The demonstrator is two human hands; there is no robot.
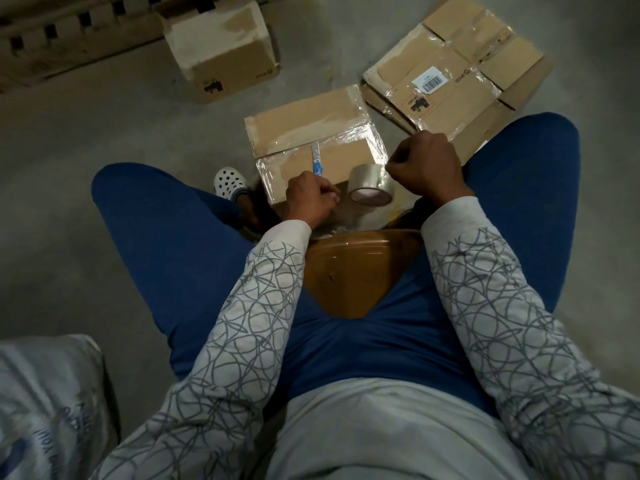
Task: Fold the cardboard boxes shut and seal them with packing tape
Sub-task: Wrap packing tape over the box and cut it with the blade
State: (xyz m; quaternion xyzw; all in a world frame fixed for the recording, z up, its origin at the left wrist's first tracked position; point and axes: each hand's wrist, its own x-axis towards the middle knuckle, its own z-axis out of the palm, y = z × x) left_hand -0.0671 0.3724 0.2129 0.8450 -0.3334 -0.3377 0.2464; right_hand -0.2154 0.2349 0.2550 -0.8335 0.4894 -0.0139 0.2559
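On top of the taped brown cardboard box (304,133), near its front edge, the left hand (310,202) is curling its fingers round a blue-handled utility cutter (317,164), blade pointing toward the box's far side. The right hand (426,168) is hovering over the box's right edge, fingers balled tight; whether they're pinching a tape end, cannot tell. A clear packing-tape roll (370,188) is sitting on the box between both hands. Box is probably handling light, stiff but dentable, its film slick, so gripping at bare corners is looking best; roll, through the core. Flattened labelled cartons (450,74) are lying beyond the box's right corner.
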